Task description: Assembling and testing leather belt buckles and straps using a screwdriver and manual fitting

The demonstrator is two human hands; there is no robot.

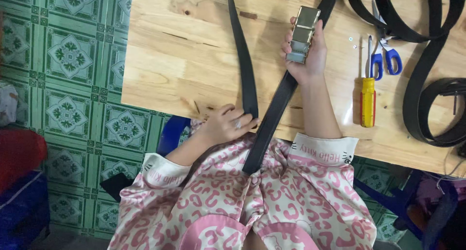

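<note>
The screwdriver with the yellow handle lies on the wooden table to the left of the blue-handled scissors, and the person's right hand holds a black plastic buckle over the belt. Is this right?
Not quite. The head view shows the buckle in the right hand is shiny gold-coloured metal, not black plastic. The rest holds: the screwdriver lies on the wooden table left of the scissors, and the hand is over the black belt.

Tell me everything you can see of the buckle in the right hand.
The buckle is a rectangular metal block, brassy gold with a greyer lower end, split by cross lines into segments. The right hand grips it from beneath, fingers curled round its left edge, lifting it above the wooden table. It stands lengthwise, tilted slightly right. A black belt runs under it; whether they are joined is hidden.
</note>
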